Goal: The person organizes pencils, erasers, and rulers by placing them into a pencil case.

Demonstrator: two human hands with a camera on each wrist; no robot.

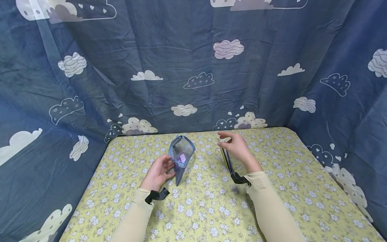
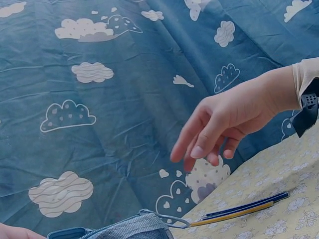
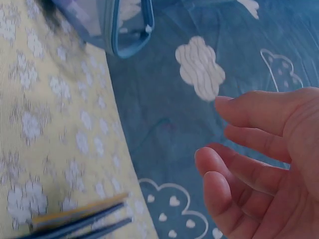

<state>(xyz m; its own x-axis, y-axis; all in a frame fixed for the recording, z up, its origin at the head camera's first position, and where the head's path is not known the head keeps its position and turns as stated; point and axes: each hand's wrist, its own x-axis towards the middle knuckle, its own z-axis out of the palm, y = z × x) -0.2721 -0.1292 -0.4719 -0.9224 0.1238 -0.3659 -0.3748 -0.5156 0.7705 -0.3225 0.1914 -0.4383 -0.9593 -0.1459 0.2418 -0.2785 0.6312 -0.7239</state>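
My left hand pinches the mesh pouch upright and open on the surface; right hand hovers spread above the pencils right of it, apparently none bagged yet.

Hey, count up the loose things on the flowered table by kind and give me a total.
Pouches: 1, a blue see-through pencil pouch, held upright by the left hand.
Pencils: 2, a blue one and a yellow one, lying side by side under the right hand, which holds nothing.
Total: 3.
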